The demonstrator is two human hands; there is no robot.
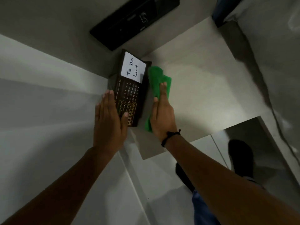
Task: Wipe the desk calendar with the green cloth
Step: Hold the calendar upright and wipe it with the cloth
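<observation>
A black desk calendar [132, 93] with gold date grids and a white "To Do List" card stands on a pale desk [194, 75], close to the corner. My left hand [109, 120] lies flat against its left side, fingers straight, thumb across the lower date grid. The green cloth [159, 78] is pressed against the calendar's right side under my right hand [162, 114], whose fingers are stretched out over it. Part of the cloth shows below my right palm.
A black flat device [134, 20] lies on the surface behind the calendar. The desk's front edge runs just under my wrists. Below it are light floor tiles and my dark shoe [241, 159]. A wall rises on the right.
</observation>
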